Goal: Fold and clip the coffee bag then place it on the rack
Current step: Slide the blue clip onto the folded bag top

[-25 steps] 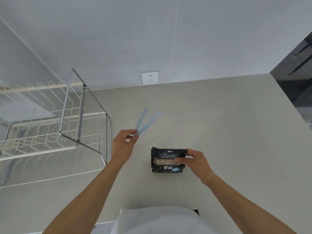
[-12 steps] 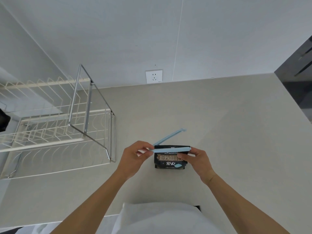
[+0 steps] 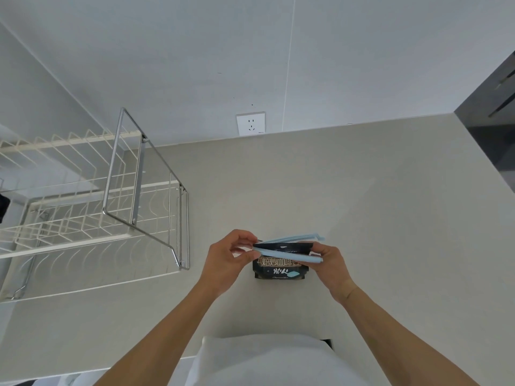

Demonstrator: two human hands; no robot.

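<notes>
A small black coffee bag (image 3: pixel 280 270) with gold lettering stands on the pale counter (image 3: pixel 362 204), its top folded over. A long light-blue sealing clip (image 3: pixel 289 253) straddles the folded top, one arm behind the bag and one in front, the arms still apart at the right end. My left hand (image 3: pixel 228 254) pinches the clip's hinge end at the bag's left. My right hand (image 3: pixel 328 263) grips the bag's right side and touches the front arm's free end. The wire rack (image 3: pixel 119 196) stands to the left.
A white wall socket (image 3: pixel 250 123) sits on the wall behind the counter. A dark cabinet (image 3: pixel 490 112) bounds the counter at the far right. My white shirt (image 3: pixel 264 360) fills the bottom middle of the view.
My left hand carried the open clip from above the counter down onto the bag's folded top. The clip's arms have swung closer together around the fold. My right hand stayed on the bag.
</notes>
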